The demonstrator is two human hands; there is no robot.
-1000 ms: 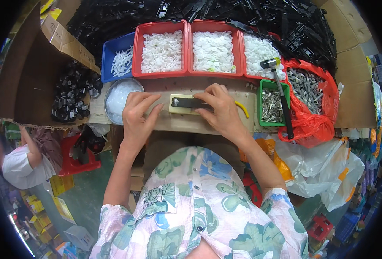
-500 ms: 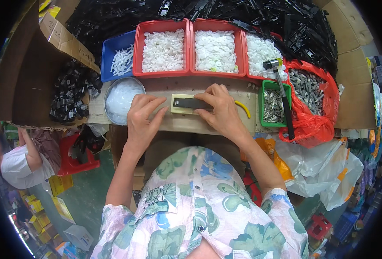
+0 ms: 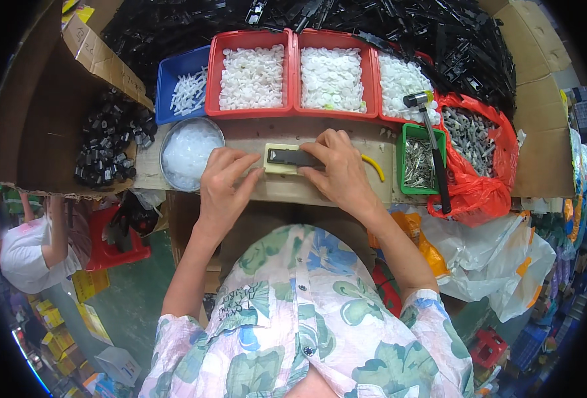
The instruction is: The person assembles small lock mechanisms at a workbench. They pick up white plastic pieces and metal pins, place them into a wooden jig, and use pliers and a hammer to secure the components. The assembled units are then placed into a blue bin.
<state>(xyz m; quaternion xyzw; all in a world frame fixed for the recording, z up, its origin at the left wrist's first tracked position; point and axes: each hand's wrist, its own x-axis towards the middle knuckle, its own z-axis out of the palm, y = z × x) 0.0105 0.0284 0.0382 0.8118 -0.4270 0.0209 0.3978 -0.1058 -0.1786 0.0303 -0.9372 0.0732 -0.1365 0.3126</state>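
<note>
Edging rightward since the earlier frame, the bare left hand (image 3: pixel 227 182) now has its fingertips just beside the left end of a cream rectangular block (image 3: pixel 281 170); the right hand (image 3: pixel 341 169) keeps its place.

At the surface's left end, a brown cardboard box (image 3: pixel 38 132) holds small black cylindrical parts (image 3: pixel 104 142). Next, near the front edge of the brown surface (image 3: pixel 253 134), stands a round metal bowl (image 3: pixel 187 188) of translucent white pieces. Left thumb and fingers are apart, nothing visible between them.

Midway along the surface's front edge, set a little back, lies the block, a long narrow black strip (image 3: pixel 285 157) lying lengthwise on it, its right part hidden under the right hand. That hand is clamped across the block, fingers at the far side, thumb at the near; whether it also pinches the strip I cannot tell. The strip looks like light, stiff, smooth plastic, perhaps slippery and liable to snap if bent; its long sides seem the safest hold, with the block steadied by its edges.

Further right come a curved yellow handle (image 3: pixel 375 166), a green plastic tray (image 3: pixel 418 190) of slim metal pins, a black-handled hammer (image 3: pixel 439 162) leaning over that tray, and a red plastic bag (image 3: pixel 479 199) of grey pieces.
</note>
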